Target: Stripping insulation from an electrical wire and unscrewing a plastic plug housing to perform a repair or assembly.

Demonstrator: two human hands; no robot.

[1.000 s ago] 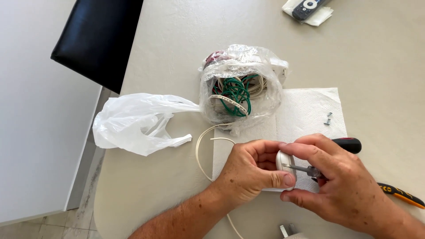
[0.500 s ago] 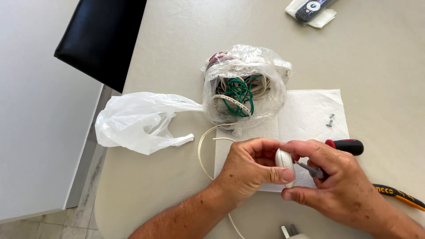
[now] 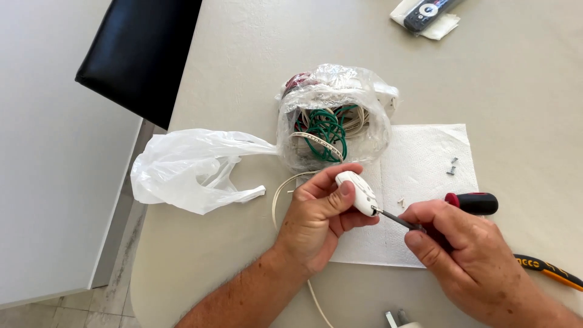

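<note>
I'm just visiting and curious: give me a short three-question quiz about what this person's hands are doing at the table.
1. True or false: the left hand holds a small white plastic cord switch.
2. Which tool does the right hand press against the switch? A) pliers B) a screwdriver with a red and black handle C) a knife
3. Fill in: the loose screws lie on a white ____, beside a clear plastic bag of green and white wires.

Key: 1 true; 2 B; 3 paper towel
</note>
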